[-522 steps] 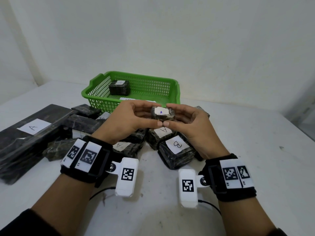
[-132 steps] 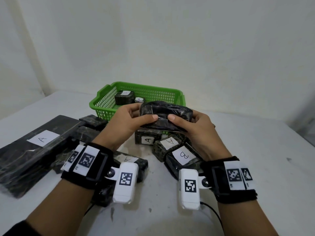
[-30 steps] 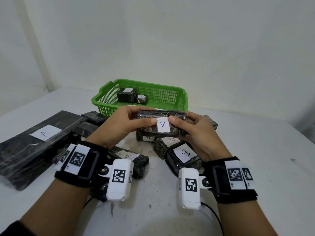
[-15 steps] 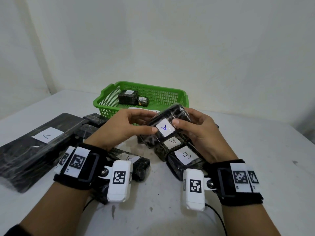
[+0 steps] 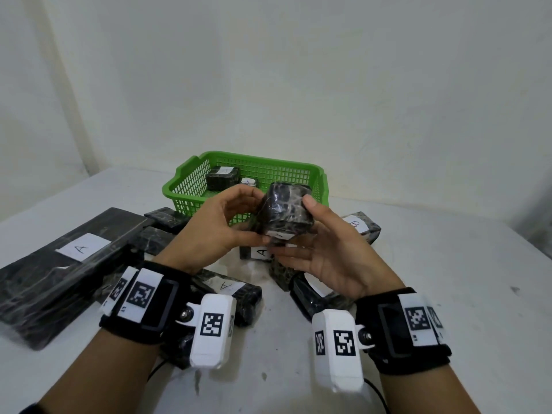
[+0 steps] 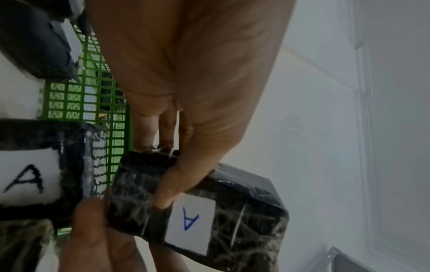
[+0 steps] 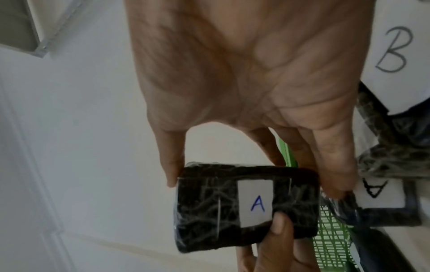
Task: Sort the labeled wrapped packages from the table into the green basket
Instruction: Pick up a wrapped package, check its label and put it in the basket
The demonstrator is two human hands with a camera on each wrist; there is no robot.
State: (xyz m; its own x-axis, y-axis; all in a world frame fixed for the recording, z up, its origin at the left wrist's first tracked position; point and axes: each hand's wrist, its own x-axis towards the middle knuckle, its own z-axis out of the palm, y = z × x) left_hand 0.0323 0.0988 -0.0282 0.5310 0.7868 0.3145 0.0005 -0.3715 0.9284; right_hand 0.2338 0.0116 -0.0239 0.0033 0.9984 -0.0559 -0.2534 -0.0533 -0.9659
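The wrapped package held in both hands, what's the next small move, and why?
Probably carry the package forward over the green basket and lower it in. Its label reads A in the wrist views, both the left hand and right hand grip it, and the basket sits just behind it.

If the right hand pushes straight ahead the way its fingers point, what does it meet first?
Probably the near wall of the green basket, just beyond the package that the right hand grips; depth is uncertain.

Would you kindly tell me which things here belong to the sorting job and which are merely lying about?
Job:
- black plastic-wrapped package labelled A, held by left hand and right hand
- green plastic mesh basket
- wrapped package labelled B

Lying about:
- white table
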